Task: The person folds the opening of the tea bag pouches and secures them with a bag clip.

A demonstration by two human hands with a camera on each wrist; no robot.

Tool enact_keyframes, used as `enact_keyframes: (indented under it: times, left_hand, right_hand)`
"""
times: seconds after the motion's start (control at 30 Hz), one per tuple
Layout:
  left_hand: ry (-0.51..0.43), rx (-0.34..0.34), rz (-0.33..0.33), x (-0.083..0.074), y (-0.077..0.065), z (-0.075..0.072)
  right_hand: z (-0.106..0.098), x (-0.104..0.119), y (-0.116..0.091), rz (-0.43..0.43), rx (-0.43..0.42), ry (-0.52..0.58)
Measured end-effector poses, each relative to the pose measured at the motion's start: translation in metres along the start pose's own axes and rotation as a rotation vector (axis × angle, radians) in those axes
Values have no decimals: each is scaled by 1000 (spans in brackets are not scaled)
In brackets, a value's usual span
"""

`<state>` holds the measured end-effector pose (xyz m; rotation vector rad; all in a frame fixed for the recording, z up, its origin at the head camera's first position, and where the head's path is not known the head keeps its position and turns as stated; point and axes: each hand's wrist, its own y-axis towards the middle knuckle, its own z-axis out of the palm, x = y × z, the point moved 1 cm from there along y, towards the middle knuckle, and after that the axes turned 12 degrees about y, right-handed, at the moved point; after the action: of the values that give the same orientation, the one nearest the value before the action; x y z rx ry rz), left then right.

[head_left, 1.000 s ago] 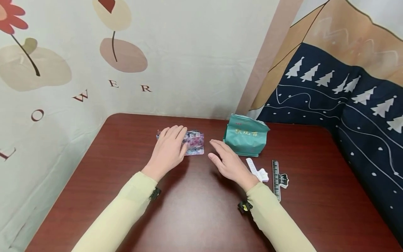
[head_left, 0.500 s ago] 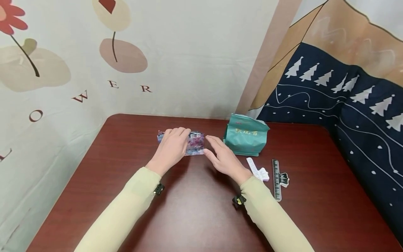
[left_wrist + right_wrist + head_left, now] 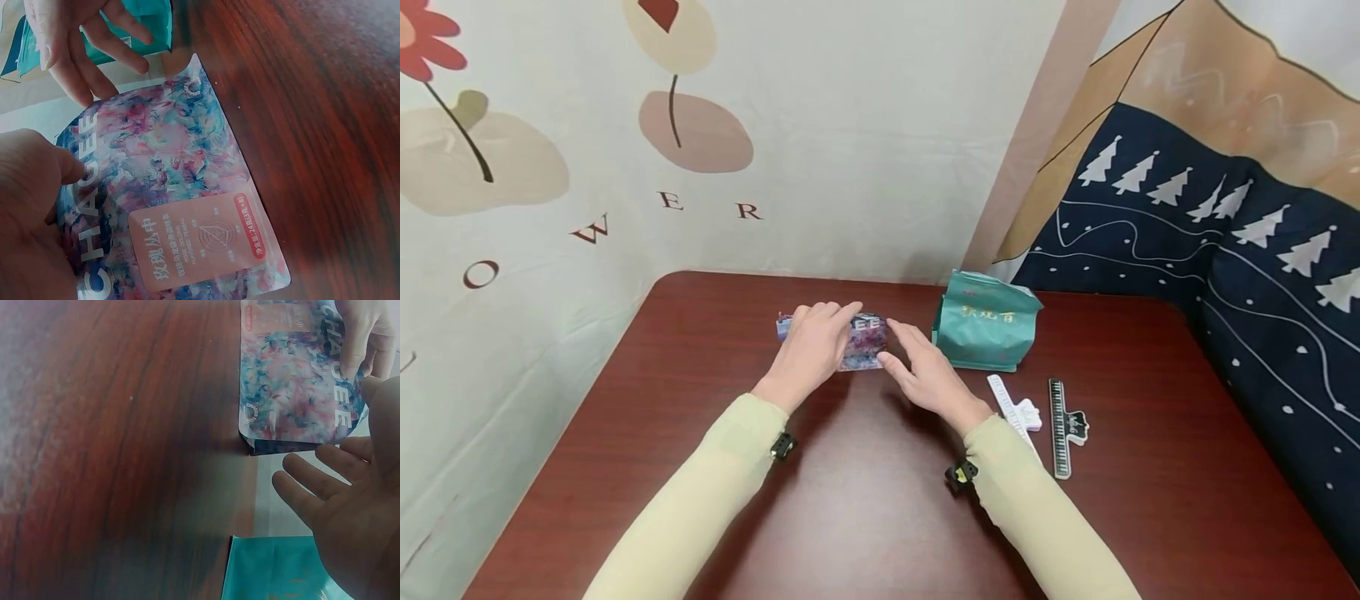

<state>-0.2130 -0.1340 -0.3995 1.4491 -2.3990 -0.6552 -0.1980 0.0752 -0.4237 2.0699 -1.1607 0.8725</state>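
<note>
A tea pouch [image 3: 175, 156] in mottled blue, pink and purple, lettered CHAGEE, stands upright toward the back of the table. My left hand [image 3: 811, 350] grips its top, and the left wrist view has the thumb on the front face by the lettering. Fingers of that hand pass behind the pouch, partly out of sight. At the pouch's right side is my right hand [image 3: 356, 500], with fingers extended and spread and the fingertips right at the pouch's edge. In the head view the left hand covers much of the pouch [image 3: 867, 346].
Right of the pouch stands a green bag [image 3: 985, 329] with gold characters. A white clip [image 3: 1017, 408] lies beside my right wrist, with a black piano-key-patterned clip [image 3: 1060, 429] farther right. A printed cloth [image 3: 850, 167] hangs behind the reddish-brown table [image 3: 880, 517].
My right hand has moved left, up to the pouch's right edge. The left hand's fingers have curled from lying nearly flat to gripping the pouch's top.
</note>
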Motion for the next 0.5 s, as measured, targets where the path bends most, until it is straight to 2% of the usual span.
enact_keyframes:
  times: [0.3, 0.5]
  left_hand:
    - [-36, 3, -21, 0, 2, -1]
    - [-48, 14, -38, -1, 3, 0]
  right_hand:
    - [6, 0, 3, -35, -62, -1]
    - [5, 0, 2, -32, -72, -12]
